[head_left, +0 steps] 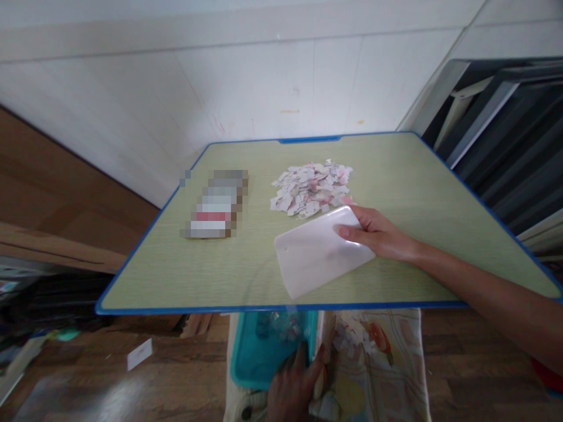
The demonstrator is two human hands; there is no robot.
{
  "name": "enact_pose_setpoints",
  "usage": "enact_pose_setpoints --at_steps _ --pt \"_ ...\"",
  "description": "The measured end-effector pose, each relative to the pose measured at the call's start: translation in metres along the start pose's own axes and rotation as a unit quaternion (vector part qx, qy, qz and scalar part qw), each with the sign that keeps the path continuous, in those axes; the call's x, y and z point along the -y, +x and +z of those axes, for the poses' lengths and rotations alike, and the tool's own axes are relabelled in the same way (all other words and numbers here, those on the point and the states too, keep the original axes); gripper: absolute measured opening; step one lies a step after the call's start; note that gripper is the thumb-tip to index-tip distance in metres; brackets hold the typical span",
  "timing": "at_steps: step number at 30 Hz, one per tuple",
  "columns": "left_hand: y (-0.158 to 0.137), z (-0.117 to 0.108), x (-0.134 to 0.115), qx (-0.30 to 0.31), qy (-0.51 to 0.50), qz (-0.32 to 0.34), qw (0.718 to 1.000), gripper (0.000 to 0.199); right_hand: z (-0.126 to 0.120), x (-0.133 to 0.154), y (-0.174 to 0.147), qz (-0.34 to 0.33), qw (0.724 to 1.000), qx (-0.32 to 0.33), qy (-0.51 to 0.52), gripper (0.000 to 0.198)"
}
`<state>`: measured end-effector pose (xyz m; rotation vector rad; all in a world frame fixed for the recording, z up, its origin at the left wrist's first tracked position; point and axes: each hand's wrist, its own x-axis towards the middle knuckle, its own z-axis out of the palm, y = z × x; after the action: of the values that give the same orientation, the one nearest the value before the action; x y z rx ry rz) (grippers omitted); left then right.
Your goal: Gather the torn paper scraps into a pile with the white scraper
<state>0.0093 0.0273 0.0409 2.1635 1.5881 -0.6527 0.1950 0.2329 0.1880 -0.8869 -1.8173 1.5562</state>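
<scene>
My right hand (373, 232) grips a white, glossy, rectangular plastic board (321, 252) by its right end, thumb on top. The board is tilted over the table, with a small mark or hole near its left corner. Just beyond it lies a heap of small cut paper pieces (310, 187), white with some pink. Below the table's front edge, my left hand (294, 384) is closed at the right wall of a teal plastic tray (253, 366), thumb and forefinger to either side. Small clear or pale bits lie in the tray, partly hidden by the table.
The table (417, 193) has a pale green top and blue rim. A blurred-out flat object (215, 205) lies at its left. More paper pieces (352, 337) rest on the patterned cloth (387, 375) below. A paper slip (139, 354) lies on the floor. Dark panels (519, 129) lean at right.
</scene>
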Motion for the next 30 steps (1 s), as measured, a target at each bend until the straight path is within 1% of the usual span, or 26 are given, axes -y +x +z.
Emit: enact_pose_setpoints --at_steps 3,5,7,10,13,16,19,21,23,25,28,30 --pt "0.0 -0.001 0.001 0.01 -0.009 -0.002 1.0 0.075 0.001 0.001 -0.001 0.007 1.0 0.016 0.024 0.023" --pt "0.0 -0.001 0.001 0.018 -0.013 -0.002 1.0 0.073 0.001 0.001 -0.002 0.005 0.999 0.009 0.032 0.022" --pt "0.0 -0.002 0.001 0.022 -0.016 0.001 1.0 0.071 -0.001 0.001 -0.001 0.004 0.999 -0.018 0.028 0.023" --pt "0.0 -0.002 0.001 0.015 -0.021 -0.002 1.0 0.069 -0.009 -0.002 0.003 0.002 0.996 -0.084 0.024 0.026" --pt "0.0 -0.002 0.001 0.011 -0.021 -0.004 1.0 0.071 -0.03 -0.007 0.01 -0.006 0.984 -0.177 0.028 0.032" --pt "0.0 -0.004 0.001 0.011 -0.022 0.002 1.0 0.076 -0.059 -0.015 0.014 -0.033 0.96 -0.277 -0.004 0.038" --pt "0.0 -0.006 0.001 0.01 -0.016 -0.005 1.0 0.076 -0.088 -0.024 0.015 -0.059 0.941 -0.334 -0.017 0.042" --pt "0.001 -0.007 0.0 0.007 -0.014 -0.007 1.0 0.076 -0.103 -0.03 0.014 -0.082 0.928 -0.364 -0.014 0.044" --pt "0.002 -0.007 0.0 0.005 -0.012 -0.01 1.0 0.076 -0.114 -0.035 0.013 -0.095 0.922 -0.375 0.0 0.045" --pt "0.003 -0.007 0.0 0.007 -0.011 -0.009 1.0 0.074 -0.119 -0.038 0.012 -0.096 0.923 -0.373 0.019 0.045" --pt "0.003 -0.007 0.0 0.008 -0.006 -0.009 1.0 0.075 -0.121 -0.038 0.011 -0.078 0.931 -0.355 0.021 0.043" --pt "0.002 -0.007 0.0 -0.002 -0.005 -0.016 1.0 0.074 -0.121 -0.036 0.009 -0.065 0.936 -0.345 0.01 0.044"
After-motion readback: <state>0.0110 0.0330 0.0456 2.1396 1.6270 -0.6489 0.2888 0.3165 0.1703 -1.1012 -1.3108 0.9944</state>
